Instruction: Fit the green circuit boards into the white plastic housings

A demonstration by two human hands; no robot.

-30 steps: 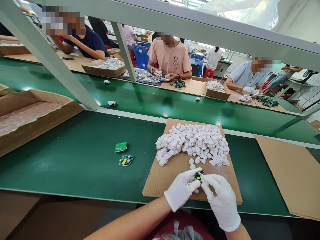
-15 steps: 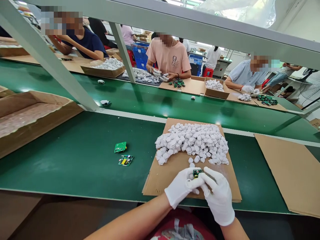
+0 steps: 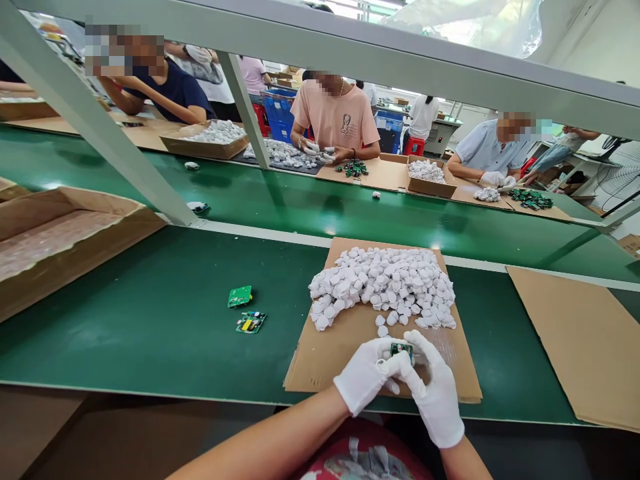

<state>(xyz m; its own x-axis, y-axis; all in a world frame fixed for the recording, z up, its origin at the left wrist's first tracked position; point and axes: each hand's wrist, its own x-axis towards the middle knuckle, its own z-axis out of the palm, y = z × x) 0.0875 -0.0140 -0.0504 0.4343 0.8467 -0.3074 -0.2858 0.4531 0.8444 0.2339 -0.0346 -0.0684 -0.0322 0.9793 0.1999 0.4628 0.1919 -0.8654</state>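
Observation:
Both of my hands wear white gloves and meet over the front of a cardboard sheet (image 3: pixel 325 363). Between them is a small green circuit board (image 3: pixel 401 349), partly covered by fingers. My left hand (image 3: pixel 364 375) is closed around its left side. From the right, my right hand (image 3: pixel 434 383) presses its thumb and fingers against the same board. Just beyond the fingertips lies a large heap of small white wrapped pieces (image 3: pixel 390 283), with a few loose ones at its near edge. To the left, two circuit boards (image 3: pixel 251 323) (image 3: pixel 240 296) rest on the green bench.
A cardboard tray (image 3: pixel 75 260) stands at the left, and another cardboard sheet (image 3: pixel 575 340) lies at the right. Behind the bench runs a green conveyor belt (image 3: pixel 300 200) with small pieces on it. A metal frame (image 3: pixel 115 120) crosses overhead. Several co-workers sit across the belt.
My right hand's fingers have drawn in around the circuit board, and the board has moved slightly right. Small pieces on the belt have shifted left. The heap looks the same.

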